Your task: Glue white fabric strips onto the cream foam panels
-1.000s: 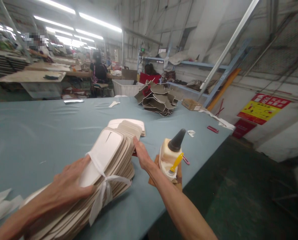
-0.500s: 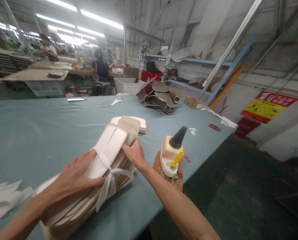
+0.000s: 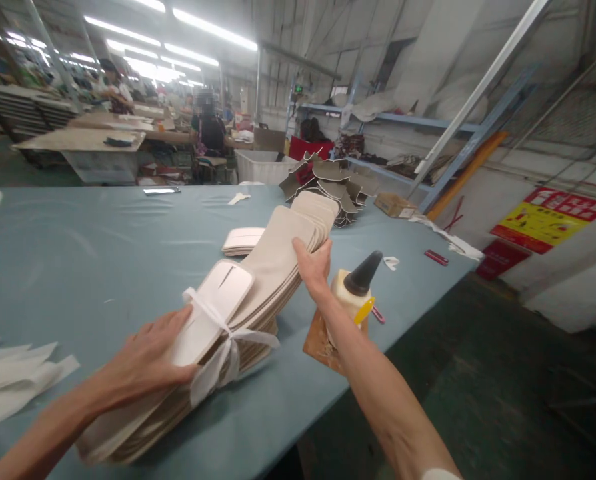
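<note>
Two bare hands are on one bundle of pale panels [image 3: 143, 420], which lies aslant on the blue-green table [image 3: 103, 260]. A knotted white strip [image 3: 231, 347] goes round the bundle. The left hand [image 3: 153, 353] clasps the bundle from above, on the wearer's side of the strip: thumb at the right-hand edge, fingers across the slit top panel [image 3: 225, 287]. Its pressure cannot be determined.

The projecting panels [image 3: 273, 260] extend beyond the top panel, away from the wearer, their outer ends fanned in steps. The right hand [image 3: 315, 267] pinches them at their right edge, short of the outer ends, with the thumb on the upper face; the other fingertips are hidden. These panels therefore run between the two grips, the strip lying nearer the left.

A small stack [image 3: 241, 241] of similar pieces sits left of the projecting panels. Beside the right forearm, a dark-nozzled bottle [image 3: 361, 277] and a yellow handle [image 3: 365, 311] are partly covered by the arm. Loose white strips [image 3: 18, 383] lie at far left.
</note>
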Demonstrator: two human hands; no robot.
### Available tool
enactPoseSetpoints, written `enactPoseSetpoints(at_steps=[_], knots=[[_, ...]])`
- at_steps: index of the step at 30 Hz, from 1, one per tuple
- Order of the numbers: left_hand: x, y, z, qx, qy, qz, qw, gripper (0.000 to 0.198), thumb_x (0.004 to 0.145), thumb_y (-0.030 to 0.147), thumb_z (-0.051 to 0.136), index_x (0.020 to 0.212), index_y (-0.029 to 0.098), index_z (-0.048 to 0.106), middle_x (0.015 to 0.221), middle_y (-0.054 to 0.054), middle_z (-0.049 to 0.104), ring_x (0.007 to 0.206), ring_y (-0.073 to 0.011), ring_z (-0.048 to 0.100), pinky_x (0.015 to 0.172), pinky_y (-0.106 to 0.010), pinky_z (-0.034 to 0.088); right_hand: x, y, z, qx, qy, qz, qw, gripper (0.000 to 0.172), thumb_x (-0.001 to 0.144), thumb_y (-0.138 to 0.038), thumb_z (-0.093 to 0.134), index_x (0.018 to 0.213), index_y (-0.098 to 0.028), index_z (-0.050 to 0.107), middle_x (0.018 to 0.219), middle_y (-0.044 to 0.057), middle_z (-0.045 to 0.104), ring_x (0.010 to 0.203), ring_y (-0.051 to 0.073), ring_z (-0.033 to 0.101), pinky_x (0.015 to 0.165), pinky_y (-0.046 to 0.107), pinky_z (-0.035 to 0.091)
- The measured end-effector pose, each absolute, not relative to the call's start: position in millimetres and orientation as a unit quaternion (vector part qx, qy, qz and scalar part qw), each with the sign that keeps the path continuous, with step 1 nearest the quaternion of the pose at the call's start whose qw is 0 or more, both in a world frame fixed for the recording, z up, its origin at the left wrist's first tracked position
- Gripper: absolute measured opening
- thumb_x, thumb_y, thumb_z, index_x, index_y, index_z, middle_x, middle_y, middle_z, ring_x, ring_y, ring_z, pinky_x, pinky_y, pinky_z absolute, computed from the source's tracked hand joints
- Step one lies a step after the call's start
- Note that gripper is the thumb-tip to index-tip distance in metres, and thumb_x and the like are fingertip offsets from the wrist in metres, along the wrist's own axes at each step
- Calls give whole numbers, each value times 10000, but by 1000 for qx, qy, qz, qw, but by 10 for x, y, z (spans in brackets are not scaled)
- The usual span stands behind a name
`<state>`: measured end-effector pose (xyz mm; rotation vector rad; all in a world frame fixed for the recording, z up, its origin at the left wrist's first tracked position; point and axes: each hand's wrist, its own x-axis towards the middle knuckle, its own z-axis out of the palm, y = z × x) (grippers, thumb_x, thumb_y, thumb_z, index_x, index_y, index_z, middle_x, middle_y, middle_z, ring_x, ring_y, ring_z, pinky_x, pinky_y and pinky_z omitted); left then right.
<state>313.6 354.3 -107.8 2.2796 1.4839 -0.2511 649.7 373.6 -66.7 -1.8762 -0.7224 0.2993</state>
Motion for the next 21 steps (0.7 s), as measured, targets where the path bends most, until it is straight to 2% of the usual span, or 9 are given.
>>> enactPoseSetpoints(at_steps=[2, 5, 9, 12, 14, 17, 18, 20, 21], knots=[[3109, 3519, -1210, 823, 533, -71, 183, 1134, 679, 614, 519, 1665, 130, 237, 1696, -180, 357, 1472, -439, 418, 1177, -585, 359, 6667, 3815, -580, -777, -307, 88, 543, 597, 777, -509, 751, 1219, -212, 482, 1267, 194, 703, 1210, 367, 674, 1078, 509, 503], [3161, 3472, -1327, 835, 526, -61, 147, 1095, 679, 615, 551, 1643, 146, 328, 1651, -210, 423, 1395, -474, 492, 1138, -622, 388, 6869, 3960, -389, -752, -333, 4, 569, 649, 776, -472, 750, 1283, -182, 468, 1286, 219, 687, 1220, 376, 664, 1066, 527, 503], [3229, 3422, -1438, 841, 517, -75, 139, 1156, 641, 709, 638, 1621, 148, 388, 1680, -251, 359, 1455, -521, 434, 1174, -662, 351, 7080, 4182, 13, -712, -398, -134, 562, 742, 780, -483, 745, 1368, -171, 418, 1299, 219, 663, 1235, 399, 650, 1063, 586, 488], [3165, 3424, -1465, 839, 515, -61, 166, 1187, 599, 748, 709, 1603, 178, 431, 1695, -240, 327, 1510, -513, 381, 1217, -658, 323, 7201, 4358, 328, -670, -455, -201, 551, 773, 823, -540, 711, 1421, -206, 353, 1321, 210, 630, 1256, 406, 637, 1048, 638, 478], [3070, 3473, -1371, 830, 514, -44, 211, 1118, 604, 756, 721, 1554, 202, 517, 1699, -207, 339, 1538, -489, 354, 1246, -639, 306, 7226, 4486, 487, -639, -487, -226, 551, 728, 875, -579, 651, 1429, -234, 328, 1366, 209, 589, 1292, 407, 613, 1045, 663, 468], [2936, 3671, -987, 765, 566, 72, 298, 1006, 705, 816, 616, 1509, 213, 556, 1662, -163, 437, 1516, -419, 423, 1269, -592, 309, 7079, 4697, 610, -592, -522, -230, 570, 666, 922, -582, 579, 1432, -247, 314, 1428, 205, 531, 1347, 391, 571, 1063, 659, 456], [2916, 3775, -809, 729, 593, 136, 315, 1023, 731, 828, 598, 1540, 210, 498, 1630, -162, 485, 1484, -396, 470, 1264, -579, 326, 6964, 4768, 619, -574, -534, -222, 580, 665, 924, -575, 574, 1436, -242, 312, 1435, 203, 522, 1357, 381, 561, 1068, 643, 460], [2928, 4032, -438, 681, 595, 263, 335, 1087, 707, 799, 683, 1565, 187, 416, 1617, -172, 494, 1458, -365, 497, 1254, -540, 354, 6629, 4898, 601, -535, -563, -196, 599, 695, 905, -569, 597, 1440, -225, 317, 1423, 202, 532, 1356, 363, 561, 1070, 603, 480], [2954, 4182, -274, 657, 576, 322, 366, 1081, 737, 777, 684, 1579, 174, 372, 1621, -181, 482, 1459, -343, 499, 1249, -523, 365, 6415, 4952, 576, -517, -578, -179, 605, 719, 888, -573, 621, 1439, -217, 326, 1404, 200, 550, 1341, 357, 572, 1064, 585, 495]])
